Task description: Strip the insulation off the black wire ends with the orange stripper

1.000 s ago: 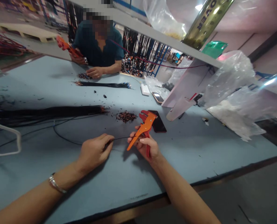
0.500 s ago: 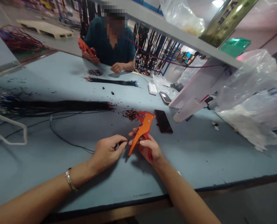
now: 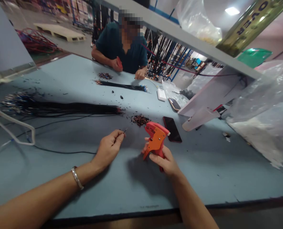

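My left hand (image 3: 109,145) pinches a black wire (image 3: 65,152) close to one end, whose short tip sticks up past my fingertips. The rest of that wire trails off to the left over the table. In my right hand (image 3: 164,159) is a red and orange wire stripper (image 3: 157,140), its handles within my fingers and its jaws pointing up and left. Wire and tool are apart. Just beyond the jaws lies a heap of small dark and coppery scraps (image 3: 140,120). A thick bundle of black wires (image 3: 67,108) stretches across the table's left side.
A dark phone (image 3: 172,128) lies right of the stripper. A white bent frame (image 3: 17,127) stands at the left. Across the table, a co-worker (image 3: 122,44) holds a red tool near a smaller wire bundle (image 3: 122,86). A shelf post (image 3: 205,95) and plastic bags (image 3: 263,101) are at the right.
The wire end and the stripper have separated; my right hand has turned the tool and moved slightly right. The co-worker's red tool has come down. The view has shifted somewhat.
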A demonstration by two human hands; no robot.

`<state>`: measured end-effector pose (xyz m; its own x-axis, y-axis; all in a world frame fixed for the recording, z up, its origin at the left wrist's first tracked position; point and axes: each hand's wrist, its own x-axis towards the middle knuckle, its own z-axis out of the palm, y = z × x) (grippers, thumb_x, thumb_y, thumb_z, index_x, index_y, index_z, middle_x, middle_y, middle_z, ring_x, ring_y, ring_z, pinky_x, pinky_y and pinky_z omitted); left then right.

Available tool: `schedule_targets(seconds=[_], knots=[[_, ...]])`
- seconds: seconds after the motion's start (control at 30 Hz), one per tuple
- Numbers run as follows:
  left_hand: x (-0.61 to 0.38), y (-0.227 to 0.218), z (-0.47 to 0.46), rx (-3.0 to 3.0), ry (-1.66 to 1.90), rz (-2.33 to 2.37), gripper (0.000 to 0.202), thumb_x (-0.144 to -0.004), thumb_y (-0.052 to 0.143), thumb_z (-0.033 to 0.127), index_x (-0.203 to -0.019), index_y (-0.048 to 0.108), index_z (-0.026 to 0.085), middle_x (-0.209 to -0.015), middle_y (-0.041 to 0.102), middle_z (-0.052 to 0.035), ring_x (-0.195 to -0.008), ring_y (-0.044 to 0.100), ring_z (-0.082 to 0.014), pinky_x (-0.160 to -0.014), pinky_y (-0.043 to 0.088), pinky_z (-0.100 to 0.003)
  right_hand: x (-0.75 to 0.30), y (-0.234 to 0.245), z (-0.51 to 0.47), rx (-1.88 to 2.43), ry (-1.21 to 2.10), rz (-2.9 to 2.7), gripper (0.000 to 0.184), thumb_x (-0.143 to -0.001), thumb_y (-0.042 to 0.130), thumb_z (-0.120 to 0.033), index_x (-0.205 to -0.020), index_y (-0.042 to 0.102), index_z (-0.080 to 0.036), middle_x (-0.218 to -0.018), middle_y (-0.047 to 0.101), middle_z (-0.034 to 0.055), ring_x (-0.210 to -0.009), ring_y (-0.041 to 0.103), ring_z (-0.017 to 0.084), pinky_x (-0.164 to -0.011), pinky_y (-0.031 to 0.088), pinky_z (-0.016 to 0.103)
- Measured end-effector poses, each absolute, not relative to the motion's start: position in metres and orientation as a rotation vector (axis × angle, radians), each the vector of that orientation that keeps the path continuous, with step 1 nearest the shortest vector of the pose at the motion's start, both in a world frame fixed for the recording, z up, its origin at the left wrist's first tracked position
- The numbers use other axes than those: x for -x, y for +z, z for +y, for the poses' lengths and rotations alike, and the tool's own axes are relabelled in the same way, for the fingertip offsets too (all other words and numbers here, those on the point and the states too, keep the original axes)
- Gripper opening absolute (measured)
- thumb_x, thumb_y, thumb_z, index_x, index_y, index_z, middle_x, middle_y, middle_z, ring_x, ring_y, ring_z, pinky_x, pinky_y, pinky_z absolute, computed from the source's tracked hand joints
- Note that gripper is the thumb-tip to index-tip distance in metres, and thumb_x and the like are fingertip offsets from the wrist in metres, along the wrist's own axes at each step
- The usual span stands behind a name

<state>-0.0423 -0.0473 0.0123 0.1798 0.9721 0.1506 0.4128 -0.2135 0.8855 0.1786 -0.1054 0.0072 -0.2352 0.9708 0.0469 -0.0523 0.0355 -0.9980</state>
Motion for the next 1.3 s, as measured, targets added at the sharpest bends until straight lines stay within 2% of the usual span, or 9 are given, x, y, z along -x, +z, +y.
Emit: schedule_targets(seconds=[0.17,0.3,0.43,0.57,0.63,0.77,0.93,1.13,1.3], knots=[[0.042,0.01,-0.048,-1.646,0.962,1.189,0.025,-0.089,0.042,0.034,-0.075,0.054,0.018,-0.061,0.051,0.0035,-0.052,0.043,-0.0099,-0.052,0.035,-0.02,-0.176,0.013,-0.109,1.048,1.375,-1.436,0.04,-0.08,0.066,-0.036,-0.116,0.058,-0.021,-0.104,0.06,0.0077,-0.096,0.059,0.023,-0.09,0.045,0.038],[0.04,0.013,-0.05,-1.596,0.986,1.142,0.026,-0.087,0.046,0.037,-0.077,0.058,0.017,-0.06,0.051,0.0028,-0.057,0.045,-0.0108,-0.056,0.037,-0.021,-0.172,0.013,-0.108,0.978,1.467,-1.37,0.048,-0.079,0.066,-0.037,-0.123,0.054,-0.021,-0.1,0.06,0.0059,-0.089,0.06,0.021,-0.082,0.048,0.036],[0.038,0.024,-0.054,-1.519,0.996,1.087,0.028,-0.086,0.049,0.04,-0.084,0.062,0.016,-0.055,0.047,0.0042,-0.053,0.043,-0.0103,-0.053,0.035,-0.021,-0.17,0.01,-0.106,0.949,1.51,-1.312,0.048,-0.077,0.066,-0.038,-0.12,0.055,-0.02,-0.096,0.059,0.0066,-0.082,0.06,0.021,-0.071,0.05,0.035],[0.038,0.034,-0.06,-1.459,0.988,1.052,0.029,-0.086,0.05,0.041,-0.081,0.062,0.015,-0.05,0.042,0.0055,-0.049,0.038,-0.0089,-0.05,0.033,-0.021,-0.169,0.012,-0.107,0.975,1.506,-1.342,0.048,-0.077,0.066,-0.037,-0.121,0.054,-0.02,-0.094,0.059,0.0058,-0.08,0.059,0.021,-0.07,0.05,0.034],[0.038,0.038,-0.062,-1.437,0.982,1.035,0.029,-0.086,0.05,0.041,-0.077,0.061,0.015,-0.05,0.041,0.0057,-0.048,0.037,-0.0086,-0.049,0.032,-0.02,-0.167,0.017,-0.109,1.014,1.463,-1.431,0.042,-0.079,0.064,-0.037,-0.117,0.055,-0.02,-0.092,0.06,0.005,-0.08,0.059,0.02,-0.07,0.049,0.033],[0.038,0.039,-0.064,-1.437,0.978,1.012,0.031,-0.086,0.049,0.042,-0.071,0.057,0.016,-0.05,0.04,0.0054,-0.048,0.036,-0.0086,-0.048,0.032,-0.02,-0.161,0.029,-0.111,1.137,1.125,-1.751,0.026,-0.082,0.06,-0.034,-0.103,0.061,-0.019,-0.09,0.061,0.0052,-0.08,0.058,0.02,-0.073,0.049,0.033],[0.038,0.032,-0.062,-1.397,0.971,0.968,0.031,-0.088,0.048,0.042,-0.085,0.063,0.015,-0.054,0.044,0.0044,-0.049,0.035,-0.0083,-0.048,0.031,-0.02,-0.159,0.028,-0.11,1.209,0.584,-1.986,0.042,-0.081,0.059,-0.026,-0.122,0.053,-0.02,-0.109,0.06,0.0116,-0.096,0.058,0.025,-0.085,0.047,0.038],[0.037,0.025,-0.058,-1.353,0.963,0.965,0.031,-0.086,0.05,0.042,-0.089,0.065,0.015,-0.069,0.059,-0.0006,-0.058,0.047,-0.0108,-0.053,0.039,-0.021,-0.164,0.011,-0.109,1.269,0.315,-2.097,0.058,-0.076,0.058,-0.019,-0.132,0.046,-0.022,-0.115,0.058,0.0143,-0.101,0.057,0.028,-0.086,0.047,0.042],[0.037,0.025,-0.057,-1.332,0.942,0.988,0.031,-0.085,0.05,0.042,-0.084,0.064,0.015,-0.071,0.061,-0.0016,-0.062,0.051,-0.0119,-0.057,0.044,-0.022,-0.163,0.01,-0.109,1.304,0.168,-2.157,0.059,-0.074,0.057,-0.017,-0.132,0.048,-0.021,-0.11,0.06,0.0147,-0.094,0.057,0.029,-0.081,0.048,0.044]])
